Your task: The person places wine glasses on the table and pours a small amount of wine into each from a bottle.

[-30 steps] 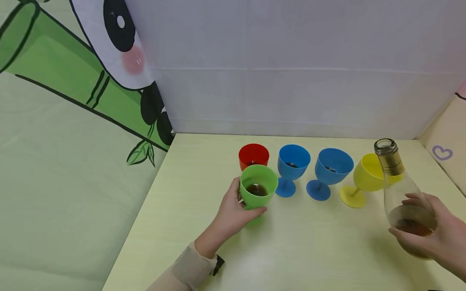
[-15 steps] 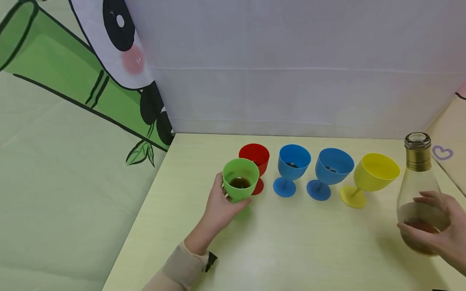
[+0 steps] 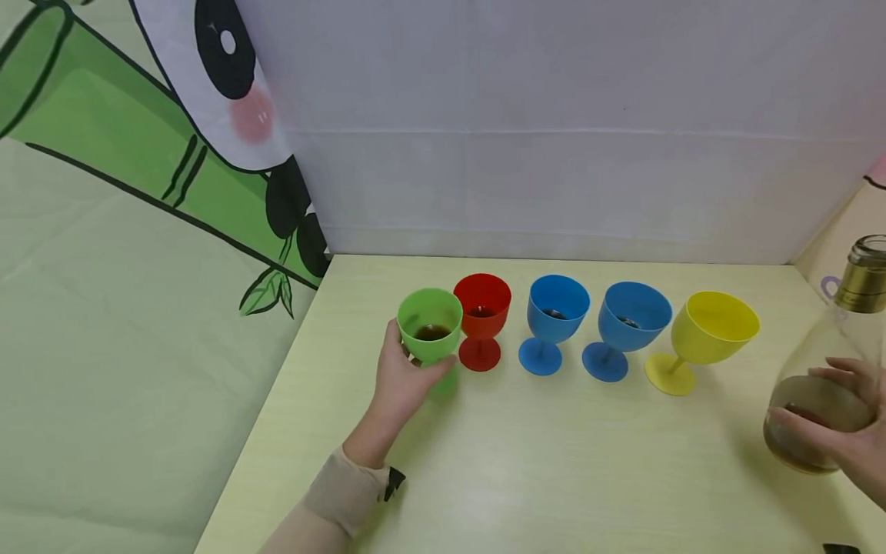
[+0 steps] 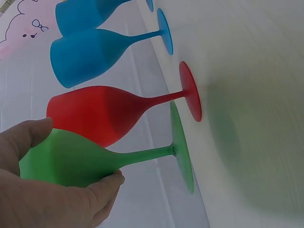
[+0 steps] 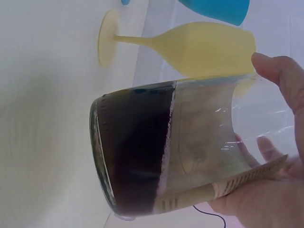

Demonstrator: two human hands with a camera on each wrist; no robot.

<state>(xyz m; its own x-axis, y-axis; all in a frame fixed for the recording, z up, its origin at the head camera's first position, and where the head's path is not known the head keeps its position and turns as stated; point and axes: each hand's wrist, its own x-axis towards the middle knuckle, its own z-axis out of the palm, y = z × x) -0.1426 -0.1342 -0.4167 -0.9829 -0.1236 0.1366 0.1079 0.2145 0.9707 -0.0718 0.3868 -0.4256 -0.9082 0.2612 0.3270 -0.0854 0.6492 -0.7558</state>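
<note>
My left hand [image 3: 404, 382] grips the bowl of a green goblet [image 3: 431, 319] with dark liquid in it. In the left wrist view the goblet's foot [image 4: 182, 147] appears raised off the tabletop. Just right of it stands a red goblet [image 3: 481, 312], also with dark liquid inside. At the right edge my right hand [image 3: 847, 438] holds a clear glass bottle [image 3: 820, 377] around its body. The bottle leans a little to the right, its gold-wrapped neck up. Dark liquid [image 5: 135, 147] fills its lower part in the right wrist view, where a label lies under the fingers.
Right of the red goblet stand two blue goblets [image 3: 558, 308] [image 3: 633, 315] with dark liquid, then a yellow goblet [image 3: 713, 327] whose inside shows no dark liquid. The pale table [image 3: 554, 469] meets a light wall behind and a cartoon-printed sheet [image 3: 138, 346] at left.
My left hand has carried the green goblet leftward and slightly back, uncovering the red goblet. The right hand has moved the bottle right, away from the yellow goblet.
</note>
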